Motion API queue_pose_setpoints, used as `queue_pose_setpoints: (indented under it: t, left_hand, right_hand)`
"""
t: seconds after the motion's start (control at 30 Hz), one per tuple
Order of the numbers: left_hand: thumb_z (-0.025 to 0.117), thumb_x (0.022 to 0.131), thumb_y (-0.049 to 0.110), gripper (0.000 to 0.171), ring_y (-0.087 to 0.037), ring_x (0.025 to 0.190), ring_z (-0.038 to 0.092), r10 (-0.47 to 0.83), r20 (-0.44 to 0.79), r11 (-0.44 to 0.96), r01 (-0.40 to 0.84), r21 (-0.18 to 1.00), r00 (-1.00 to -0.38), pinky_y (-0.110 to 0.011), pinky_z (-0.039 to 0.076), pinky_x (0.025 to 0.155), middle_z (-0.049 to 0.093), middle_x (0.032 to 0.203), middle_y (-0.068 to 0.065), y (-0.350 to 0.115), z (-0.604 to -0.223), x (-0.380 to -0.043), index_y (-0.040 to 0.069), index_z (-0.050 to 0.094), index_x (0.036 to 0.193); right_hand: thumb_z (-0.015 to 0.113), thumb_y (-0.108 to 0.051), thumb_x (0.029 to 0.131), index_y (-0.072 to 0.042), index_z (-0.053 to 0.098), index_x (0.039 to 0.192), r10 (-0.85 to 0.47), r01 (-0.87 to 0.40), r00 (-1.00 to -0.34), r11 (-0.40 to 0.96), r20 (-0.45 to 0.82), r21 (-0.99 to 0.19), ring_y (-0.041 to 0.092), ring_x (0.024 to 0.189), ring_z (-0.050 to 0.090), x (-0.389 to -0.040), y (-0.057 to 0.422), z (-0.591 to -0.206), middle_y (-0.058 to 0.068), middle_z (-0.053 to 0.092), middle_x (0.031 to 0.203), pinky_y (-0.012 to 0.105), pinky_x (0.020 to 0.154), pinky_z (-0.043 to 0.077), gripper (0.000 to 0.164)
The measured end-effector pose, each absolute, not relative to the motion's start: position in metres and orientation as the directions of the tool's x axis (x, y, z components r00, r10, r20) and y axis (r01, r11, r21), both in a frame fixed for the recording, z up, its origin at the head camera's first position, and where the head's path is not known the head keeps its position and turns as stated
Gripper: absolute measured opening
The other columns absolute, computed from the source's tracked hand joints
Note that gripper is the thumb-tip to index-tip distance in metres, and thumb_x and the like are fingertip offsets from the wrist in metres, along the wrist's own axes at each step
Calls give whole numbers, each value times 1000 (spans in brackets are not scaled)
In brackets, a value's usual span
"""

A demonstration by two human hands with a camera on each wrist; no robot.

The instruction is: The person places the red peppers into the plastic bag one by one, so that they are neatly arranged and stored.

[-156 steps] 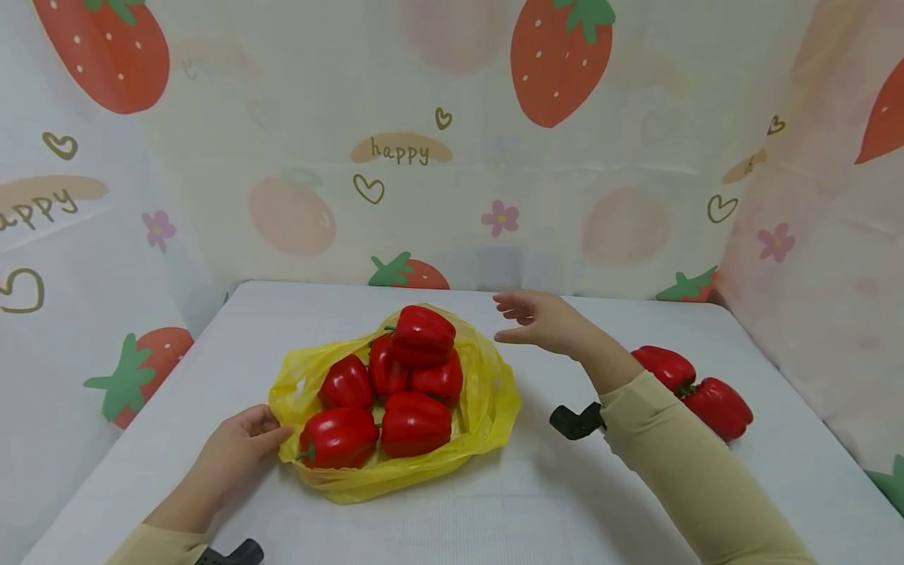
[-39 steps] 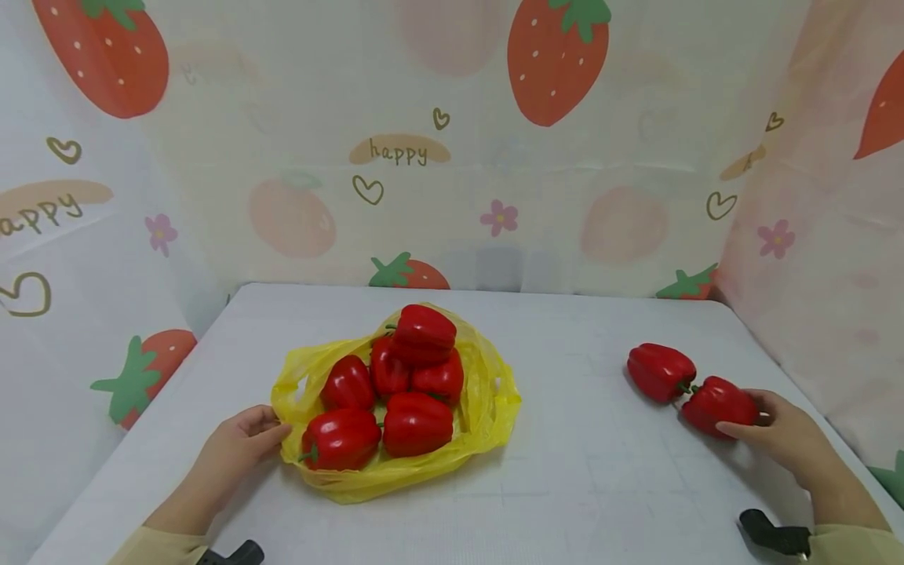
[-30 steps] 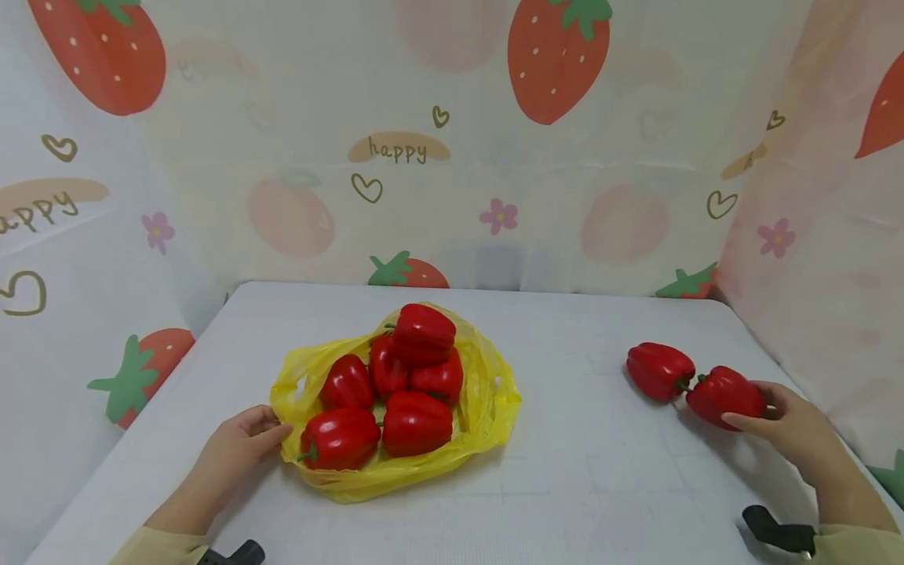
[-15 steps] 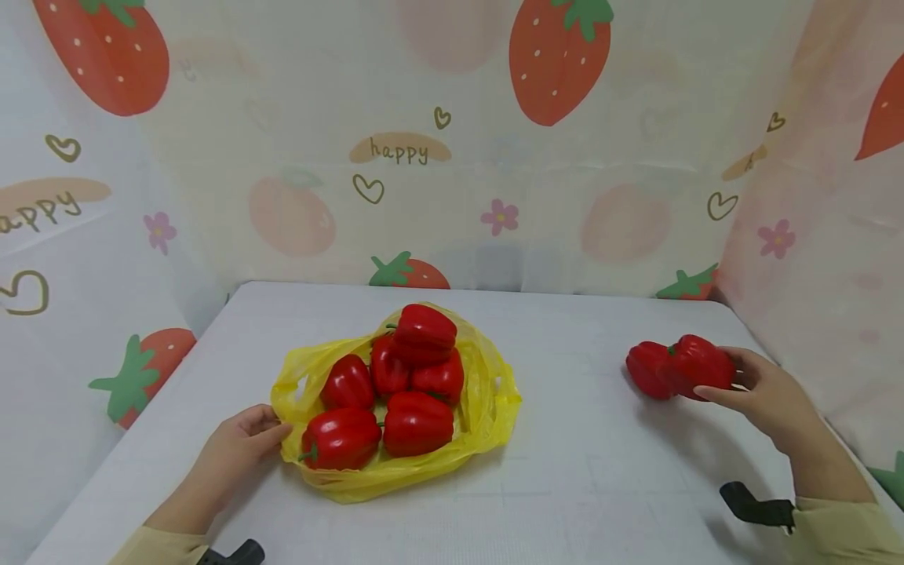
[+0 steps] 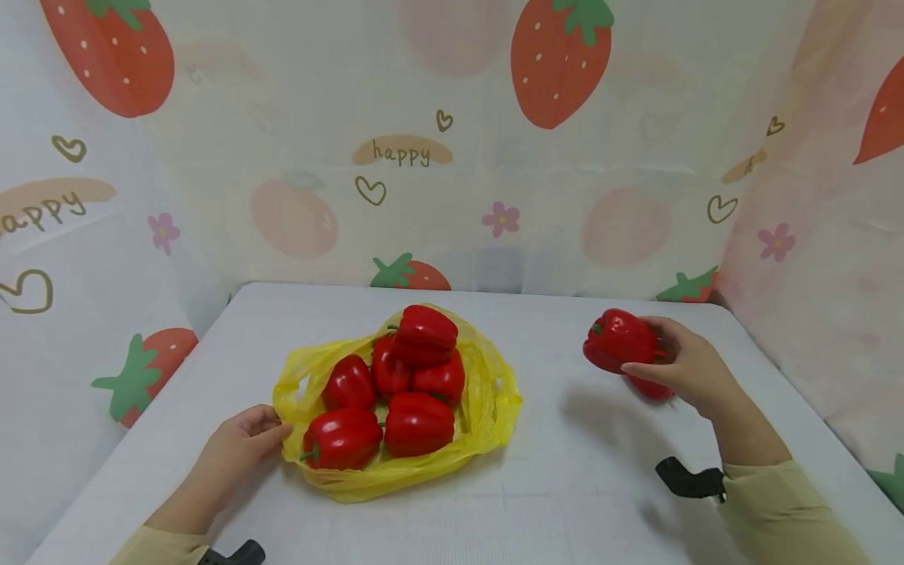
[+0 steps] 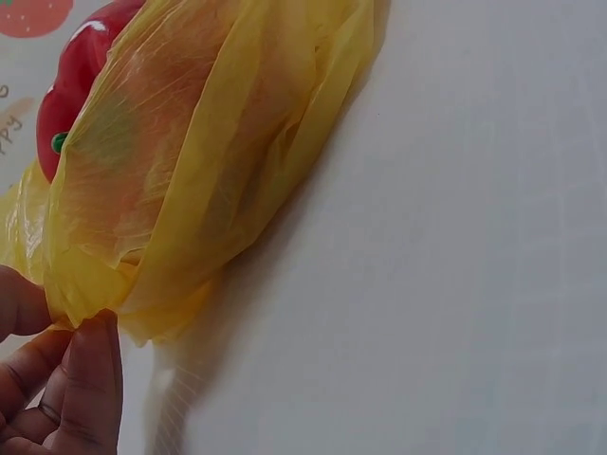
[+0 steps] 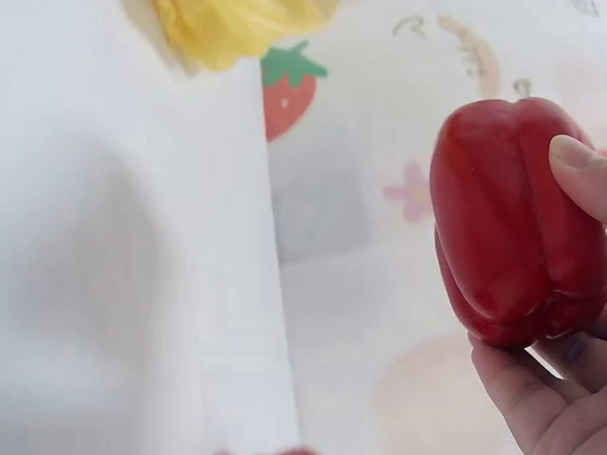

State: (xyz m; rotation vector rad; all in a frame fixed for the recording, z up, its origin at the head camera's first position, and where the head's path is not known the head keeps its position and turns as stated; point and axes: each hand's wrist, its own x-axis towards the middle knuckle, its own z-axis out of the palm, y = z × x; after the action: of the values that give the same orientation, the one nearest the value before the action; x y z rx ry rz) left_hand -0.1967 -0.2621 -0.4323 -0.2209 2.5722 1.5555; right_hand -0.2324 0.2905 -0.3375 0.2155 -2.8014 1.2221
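Note:
My right hand grips a glossy red bell pepper above the table, thumb on the near side and fingers behind; its shadow falls well below it. The right wrist view shows the same bell pepper between thumb and fingers. Partly hidden behind that hand, another red bell pepper lies on the table. At the left, my left hand pinches the edge of a yellow plastic bag, as the bag's corner in the left wrist view confirms. Several red bell peppers are piled in the bag's open mouth.
A white table carries everything. Cloth walls printed with strawberries and hearts rise behind it and on both sides. A black wrist mount sticks out from the right sleeve, and a second black mount from the left.
My right hand reached from near the bag to the far-right bell pepper, took hold of it, lifted it and carried it leftward past the other loose one. The left hand stayed at the bag.

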Motion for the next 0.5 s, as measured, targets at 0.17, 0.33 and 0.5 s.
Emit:
queue_pose_setpoints:
  t: [0.17, 0.33, 0.5]
  left_hand:
    - [62, 84, 42, 52, -16, 88, 57, -65, -193, 471, -201, 859, -979, -28, 53, 78, 63, 99, -6, -262, -433, -197, 2, 53, 116]
    - [62, 84, 43, 53, -16, 88, 57, -71, -203, 472, -212, 855, -977, -29, 53, 79, 63, 100, -6, -263, -433, -197, 3, 52, 117]
    - [62, 84, 43, 52, -16, 88, 57, -71, -206, 467, -215, 857, -976, -29, 53, 79, 63, 100, -6, -262, -432, -196, 3, 52, 116]
  right_hand:
    - [76, -38, 72, -8, 36, 136, -155, -197, -980, 640, 127, -743, 36, 112, 49, -241, 256, -334, 17, 47, 128, 45, 81, 51, 81]
    - [79, -37, 69, -12, 38, 134, -215, -224, -969, 578, 118, -785, 33, 113, 49, -247, 224, -333, 12, 48, 127, 41, 77, 53, 81]
    - [80, -32, 67, -14, 42, 131, -283, -265, -951, 528, 128, -807, 30, 110, 51, -250, 193, -334, 9, 50, 125, 38, 76, 54, 77]
